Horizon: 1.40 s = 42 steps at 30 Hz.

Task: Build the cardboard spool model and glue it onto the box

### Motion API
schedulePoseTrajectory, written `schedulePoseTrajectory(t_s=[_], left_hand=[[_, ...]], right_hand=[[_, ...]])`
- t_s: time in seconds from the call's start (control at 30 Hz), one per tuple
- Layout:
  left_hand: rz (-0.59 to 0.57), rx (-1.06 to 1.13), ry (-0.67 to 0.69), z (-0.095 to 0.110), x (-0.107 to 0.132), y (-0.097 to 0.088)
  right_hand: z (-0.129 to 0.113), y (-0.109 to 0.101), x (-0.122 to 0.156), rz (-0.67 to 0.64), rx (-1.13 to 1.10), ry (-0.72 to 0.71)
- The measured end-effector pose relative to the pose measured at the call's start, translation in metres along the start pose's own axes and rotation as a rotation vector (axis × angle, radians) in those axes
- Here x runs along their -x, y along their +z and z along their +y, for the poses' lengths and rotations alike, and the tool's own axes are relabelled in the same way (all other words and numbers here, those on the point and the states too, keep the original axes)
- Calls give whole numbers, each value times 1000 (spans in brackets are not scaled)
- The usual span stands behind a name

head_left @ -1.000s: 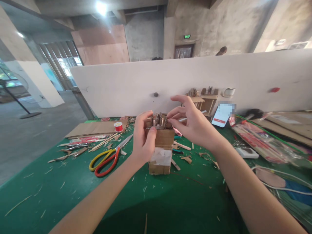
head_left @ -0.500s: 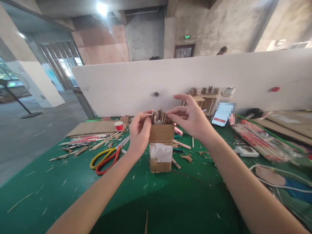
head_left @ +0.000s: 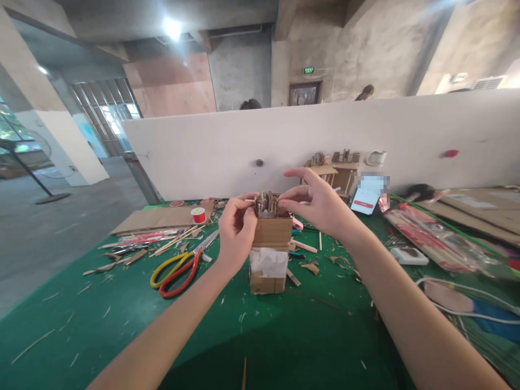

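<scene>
A cardboard box (head_left: 271, 233), with a white paper patch on its front, stands upright on the green table in front of me. At its top sit several small cardboard discs (head_left: 266, 202) side by side. My left hand (head_left: 235, 235) is closed at their left end, pinching a thin wooden stick of which only a bit shows. From the right, my right hand (head_left: 325, 203) reaches in with thumb and a finger closed at the other end of the discs, its index finger raised. What lies between those right fingertips is hidden.
Scissors (head_left: 179, 271) with red and yellow handles and a red thread spool (head_left: 198, 215) lie left. Behind are similar cardboard models (head_left: 343, 168), a phone (head_left: 368, 195) and a white partition (head_left: 195, 151). Wrapped sticks (head_left: 434, 233) and a cable (head_left: 442, 311) are at right.
The view has tilted slightly, so everything sits a little lower. Both hands stay at the discs, which look slightly turned; the left fingers have shifted slightly closer around their end.
</scene>
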<state>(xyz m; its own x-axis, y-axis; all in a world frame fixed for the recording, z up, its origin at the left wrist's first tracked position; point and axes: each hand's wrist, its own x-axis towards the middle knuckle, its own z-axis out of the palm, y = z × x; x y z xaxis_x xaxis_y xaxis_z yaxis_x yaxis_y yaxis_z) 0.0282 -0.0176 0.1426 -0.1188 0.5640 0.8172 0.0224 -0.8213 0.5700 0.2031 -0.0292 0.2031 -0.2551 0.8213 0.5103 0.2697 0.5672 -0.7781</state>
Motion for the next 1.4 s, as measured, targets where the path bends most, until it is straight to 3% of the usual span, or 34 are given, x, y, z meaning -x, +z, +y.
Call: schedulePoseTrajectory(t_s=[0.13,0.37,0.73,1.07,1.4], left_hand=[[-35,8,-10,3,-2,-2],[-110,-94,118,2,-5,-7],[-61,-60,118,-1,-4,-6],[-89,-34,120,-3,-2,-7],[-84,-29,92,0,-2,-8]], right_hand=[[1,-6,-1,-21,16,-8],[-2,-12,2,-57,43,-72],[-5,-10,3,-54,114,-62],[-6,-11,4,-68,223,-117],[-7,-11,7,-99,162,-118]])
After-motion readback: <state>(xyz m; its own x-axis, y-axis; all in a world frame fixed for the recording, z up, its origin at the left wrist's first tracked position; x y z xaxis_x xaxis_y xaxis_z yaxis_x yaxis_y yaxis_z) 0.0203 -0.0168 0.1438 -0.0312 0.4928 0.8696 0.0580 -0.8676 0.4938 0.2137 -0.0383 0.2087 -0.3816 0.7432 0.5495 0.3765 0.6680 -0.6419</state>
